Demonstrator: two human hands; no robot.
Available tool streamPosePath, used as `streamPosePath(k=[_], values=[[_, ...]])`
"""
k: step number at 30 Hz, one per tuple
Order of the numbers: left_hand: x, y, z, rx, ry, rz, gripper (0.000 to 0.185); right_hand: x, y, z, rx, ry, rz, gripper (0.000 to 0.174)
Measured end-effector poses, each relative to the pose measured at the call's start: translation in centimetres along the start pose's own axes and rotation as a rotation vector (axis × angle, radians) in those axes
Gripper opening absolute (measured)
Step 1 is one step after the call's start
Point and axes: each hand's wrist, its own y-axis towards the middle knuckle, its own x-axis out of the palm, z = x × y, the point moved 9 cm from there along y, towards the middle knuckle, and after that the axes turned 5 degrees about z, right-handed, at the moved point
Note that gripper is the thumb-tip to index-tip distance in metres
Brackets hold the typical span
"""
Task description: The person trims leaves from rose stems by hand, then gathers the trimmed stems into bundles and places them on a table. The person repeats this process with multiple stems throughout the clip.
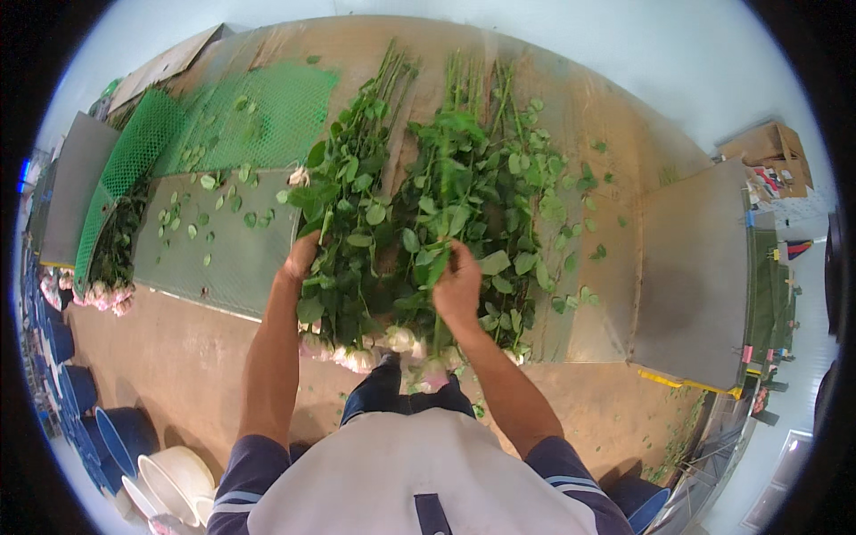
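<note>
Two leafy heaps of cut roses lie on the work table in front of me, stems pointing away and pale pink blooms at the near edge. My right hand [459, 281] is closed on a rose stem by the right heap [468, 167]; its leaves are blurred, and a pale bloom [433, 374] hangs below. At the outer side of the left heap [354, 180] is my left hand [305, 255]. Leaves hide its fingers, so whether it grips a stem cannot be seen.
Loose leaves lie on the table [602, 221] and on a green mesh [281, 107]. More roses [110, 294] lie under rolled mesh at left. A grey panel [689, 274] borders the right side. Blue tubs [127, 435] and cream tubs [177, 478] stand on the floor at lower left.
</note>
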Motion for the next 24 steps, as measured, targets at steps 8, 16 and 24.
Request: streamPosePath(k=[8, 16, 24], values=[[0.1, -2.1, 1.7, 0.028, 0.161, 0.063, 0.034, 5.0, 0.3, -0.7, -0.05, 0.029, -0.001, 0.027], [1.3, -3.4, 3.9, 0.343, 0.059, -0.129, 0.037, 8.6, 1.3, 2.0, 0.39, 0.098, -0.141, 0.034], [-0.8, -2.8, 3.3, 0.29, -0.28, -0.083, 0.043, 7.6, 0.2, -7.1, -0.379, -0.591, -0.036, 0.039]])
